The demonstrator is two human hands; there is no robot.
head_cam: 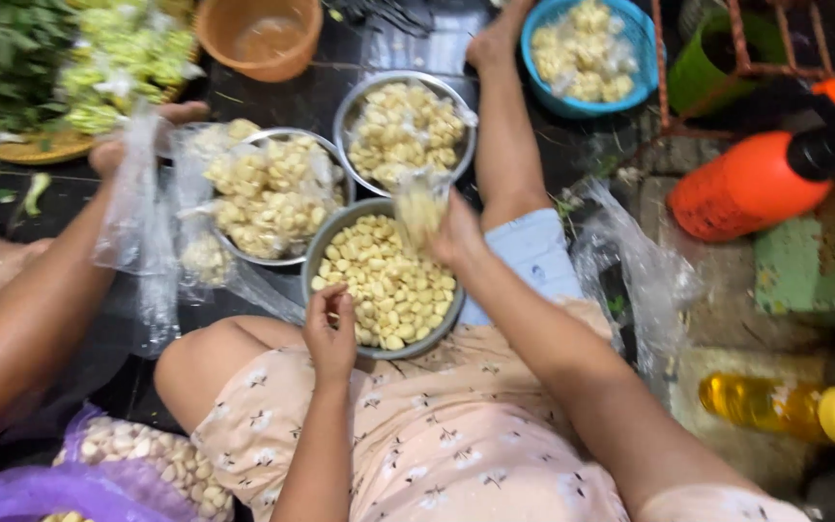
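My left hand [331, 333] hovers at the near rim of a metal bowl [316, 253] filled with peeled pale cloves, fingers curled on a few of them. My right hand [454, 232] holds a small clear plastic bag [420, 208] partly filled with cloves, raised over the bowl's far right edge. Two other metal bowls sit beyond it: one [345, 111] with loose cloves, one [335, 155] heaped with filled bags. I sit on the dark floor in a floral dress, my right leg stretched out.
Another person's arm [21, 319] at left holds up a clear bag [137, 193]. A blue basket of cloves [642, 39], an orange tub [259, 37], greens on a tray [31, 145], an orange sprayer [756, 179], a yellow oil bottle [785, 406] and a purple bag of unpeeled cloves [99, 474] surround me.
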